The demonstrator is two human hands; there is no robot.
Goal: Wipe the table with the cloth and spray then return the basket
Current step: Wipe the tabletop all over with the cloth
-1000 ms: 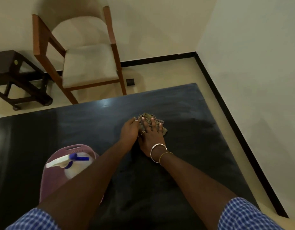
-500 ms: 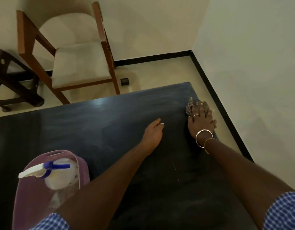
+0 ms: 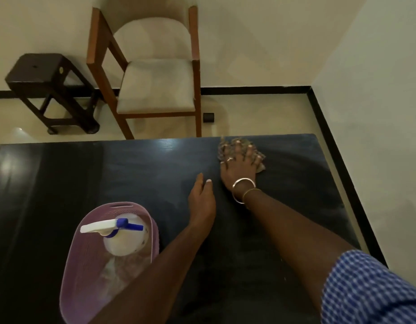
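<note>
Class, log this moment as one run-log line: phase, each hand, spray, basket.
phase: wiping near far edge | right hand: spread fingers press cloth on table | left hand: open, off cloth | spray bottle: in basket

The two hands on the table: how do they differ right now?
The right hand presses the cloth with fingers spread; the left hand holds nothing, fingers together. The right hand reaches the far edge of the table; the left hand sits nearer. The right wrist wears bangles; the left is bare. Both are open.
</note>
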